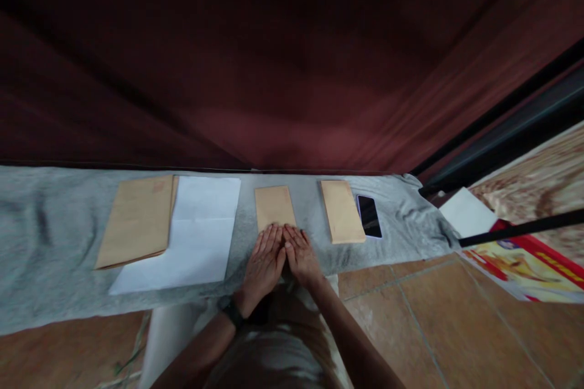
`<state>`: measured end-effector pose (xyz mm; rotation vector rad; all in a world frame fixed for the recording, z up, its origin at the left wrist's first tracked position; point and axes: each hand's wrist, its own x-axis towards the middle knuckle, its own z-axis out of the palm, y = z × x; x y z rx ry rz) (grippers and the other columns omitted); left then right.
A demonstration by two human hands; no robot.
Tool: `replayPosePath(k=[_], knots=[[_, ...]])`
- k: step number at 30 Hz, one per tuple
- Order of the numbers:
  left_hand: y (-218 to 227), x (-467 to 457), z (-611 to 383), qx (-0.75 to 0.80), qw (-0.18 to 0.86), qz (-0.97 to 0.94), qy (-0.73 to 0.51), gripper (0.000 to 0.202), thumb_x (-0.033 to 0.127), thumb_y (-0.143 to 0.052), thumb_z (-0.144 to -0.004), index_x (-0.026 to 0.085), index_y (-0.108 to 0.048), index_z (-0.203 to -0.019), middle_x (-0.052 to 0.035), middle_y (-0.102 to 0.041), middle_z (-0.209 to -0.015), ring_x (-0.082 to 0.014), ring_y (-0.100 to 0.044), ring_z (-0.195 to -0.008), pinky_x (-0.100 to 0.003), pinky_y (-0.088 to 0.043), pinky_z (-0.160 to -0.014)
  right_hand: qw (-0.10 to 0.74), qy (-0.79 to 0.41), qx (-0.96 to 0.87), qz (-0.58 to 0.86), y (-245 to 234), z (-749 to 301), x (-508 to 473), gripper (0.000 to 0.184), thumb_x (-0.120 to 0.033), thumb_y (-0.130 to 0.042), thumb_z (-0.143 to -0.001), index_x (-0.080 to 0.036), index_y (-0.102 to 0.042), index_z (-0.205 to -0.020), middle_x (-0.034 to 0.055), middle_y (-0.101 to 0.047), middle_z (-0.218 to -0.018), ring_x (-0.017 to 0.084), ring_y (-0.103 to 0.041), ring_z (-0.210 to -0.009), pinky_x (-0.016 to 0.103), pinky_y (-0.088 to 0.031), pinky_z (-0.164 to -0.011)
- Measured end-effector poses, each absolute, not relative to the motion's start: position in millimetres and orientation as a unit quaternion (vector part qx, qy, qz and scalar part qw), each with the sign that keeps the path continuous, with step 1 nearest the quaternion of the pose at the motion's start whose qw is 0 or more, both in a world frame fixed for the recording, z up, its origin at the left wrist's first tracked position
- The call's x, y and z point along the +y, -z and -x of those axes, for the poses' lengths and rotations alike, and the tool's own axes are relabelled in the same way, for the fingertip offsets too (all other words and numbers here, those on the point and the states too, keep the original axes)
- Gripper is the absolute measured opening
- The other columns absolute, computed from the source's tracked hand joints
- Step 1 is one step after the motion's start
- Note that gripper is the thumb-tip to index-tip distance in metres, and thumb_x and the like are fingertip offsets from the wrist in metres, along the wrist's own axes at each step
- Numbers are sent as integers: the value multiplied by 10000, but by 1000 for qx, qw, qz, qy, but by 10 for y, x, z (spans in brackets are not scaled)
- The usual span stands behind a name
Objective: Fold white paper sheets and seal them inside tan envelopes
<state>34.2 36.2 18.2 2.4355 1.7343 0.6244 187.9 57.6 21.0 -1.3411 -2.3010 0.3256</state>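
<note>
A small brown envelope lies on the grey cloth in front of me. My left hand rests flat on its near edge, fingers stretched out and pointing away from me. Beside it my right hand lies the same way, its fingertips on the envelope and its thumb close to the left one. The palms hide the envelope's near part. To the right is a stack of similar envelopes. At the left, larger brown envelopes overlap white paper sheets with a crease across them.
A dark phone lies against the right stack. Grey cloth covers the narrow surface, and a dark red curtain hangs behind it. Black bars and a red-yellow printed box are at the right, above a tiled floor.
</note>
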Motion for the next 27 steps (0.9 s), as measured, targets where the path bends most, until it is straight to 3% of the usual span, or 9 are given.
replayPosePath(k=[3, 10, 27], knots=[[-121, 383, -304, 561, 30, -806, -187, 604, 301, -312, -1020, 75, -305, -1581, -158, -378, -1627, -243, -286, -1540, -465, -252, -1268, 195, -99, -853, 474, -173, -1918, 605, 489, -232, -315, -1073, -186, -436, -1545, 75, -469, -1578, 215, -382, -1491, 494, -250, -1257], [-59, 308, -274, 587, 5, -790, -177, 606, 292, -325, -1001, 51, -348, -1556, -184, -392, -1612, -269, -294, -1534, -475, -288, -1248, 185, -49, -844, 501, -85, -1966, 553, 557, -265, -400, -1058, -164, -319, -1599, 117, -415, -1605, 251, -379, -1492, 501, -258, -1242], [-67, 111, -86, 613, -13, -767, -191, 620, 361, -344, -1015, 36, -374, -1542, -205, -406, -1594, -301, -317, -1523, -503, -289, -1246, 227, -7, -790, 569, 40, -2058, 484, 519, -302, -368, -1074, -119, -407, -1559, 179, -481, -1550, 312, -403, -1475, 562, -272, -1221]])
